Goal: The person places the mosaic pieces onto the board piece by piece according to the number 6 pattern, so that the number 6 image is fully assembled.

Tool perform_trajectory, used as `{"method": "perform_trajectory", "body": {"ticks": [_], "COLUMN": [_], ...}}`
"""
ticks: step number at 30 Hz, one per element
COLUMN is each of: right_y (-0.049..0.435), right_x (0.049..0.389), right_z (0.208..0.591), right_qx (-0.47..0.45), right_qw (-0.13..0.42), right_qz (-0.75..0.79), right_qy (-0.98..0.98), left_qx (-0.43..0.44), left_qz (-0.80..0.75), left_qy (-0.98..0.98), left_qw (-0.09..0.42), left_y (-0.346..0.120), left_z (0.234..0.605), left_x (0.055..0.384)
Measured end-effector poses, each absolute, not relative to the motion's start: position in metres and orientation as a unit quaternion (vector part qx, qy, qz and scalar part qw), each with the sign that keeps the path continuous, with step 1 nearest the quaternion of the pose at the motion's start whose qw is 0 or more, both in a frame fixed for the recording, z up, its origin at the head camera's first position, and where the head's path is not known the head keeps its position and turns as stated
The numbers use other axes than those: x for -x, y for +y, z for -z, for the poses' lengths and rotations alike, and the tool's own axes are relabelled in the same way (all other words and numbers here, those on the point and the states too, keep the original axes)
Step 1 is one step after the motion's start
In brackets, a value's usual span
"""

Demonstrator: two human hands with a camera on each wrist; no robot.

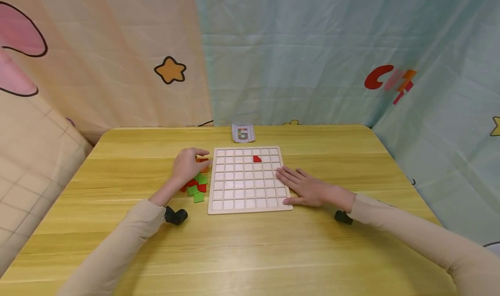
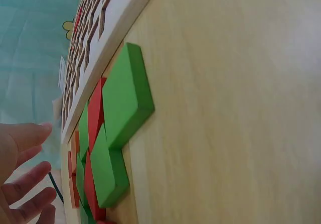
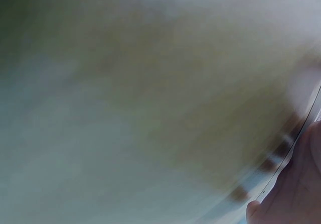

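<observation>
A pale wooden board (image 1: 250,184) divided into square cells lies on the table. One red quarter-round piece (image 1: 257,159) sits in a cell in its second row from the back. Left of the board, my left hand (image 1: 186,165) hovers over the far end of a cluster of pieces, near the orange ones (image 1: 204,169). In the left wrist view its thumb and fingers are apart, with nothing visible between them. Green tiles (image 2: 123,98) and red pieces (image 2: 95,116) lie nearer the wrist. My right hand (image 1: 306,188) rests flat across the board's right edge, fingers extended. The right wrist view is blurred.
Behind the board lies a small card (image 1: 243,133) with a coloured block figure on a grid. Black wrist devices show at the left wrist (image 1: 175,216) and right wrist (image 1: 343,217). Printed curtains (image 1: 273,70) hang behind the wooden table (image 1: 254,252).
</observation>
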State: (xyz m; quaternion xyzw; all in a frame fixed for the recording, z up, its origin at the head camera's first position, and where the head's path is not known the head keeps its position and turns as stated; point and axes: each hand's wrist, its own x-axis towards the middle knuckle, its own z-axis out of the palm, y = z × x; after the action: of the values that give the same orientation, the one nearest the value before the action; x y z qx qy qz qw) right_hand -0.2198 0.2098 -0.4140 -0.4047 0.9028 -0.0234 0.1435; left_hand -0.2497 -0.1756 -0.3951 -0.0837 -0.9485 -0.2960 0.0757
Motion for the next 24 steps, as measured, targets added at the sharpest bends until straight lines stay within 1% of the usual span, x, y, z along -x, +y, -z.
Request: {"method": "perform_trajectory", "body": {"ticks": [7,12,20,24], "right_y": [0.21,0.21,0.21,0.209], "right_x": [0.22,0.219,0.219,0.219], "right_z": [0.414,0.413,0.413,0.413], "right_qx": [0.407,0.411,0.407,0.406], "right_qw": [0.138,0.132,0.136,0.136], "right_qz": [0.022,0.026,0.023,0.026], "right_qy": [0.902,0.902,0.903,0.903], "left_qx": [0.065,0.051,0.076,0.08], "left_qz": [0.318,0.338,0.355,0.35], "left_qy": [-0.945,-0.94,-0.93,-0.931], "left_qw": [0.041,0.008,-0.051,-0.066], "left_y": [-0.202,-0.216,-0.228,-0.231], "left_z": [0.398,0.397,0.398,0.401], "left_x": [0.251,0.254,0.26,0.264]}}
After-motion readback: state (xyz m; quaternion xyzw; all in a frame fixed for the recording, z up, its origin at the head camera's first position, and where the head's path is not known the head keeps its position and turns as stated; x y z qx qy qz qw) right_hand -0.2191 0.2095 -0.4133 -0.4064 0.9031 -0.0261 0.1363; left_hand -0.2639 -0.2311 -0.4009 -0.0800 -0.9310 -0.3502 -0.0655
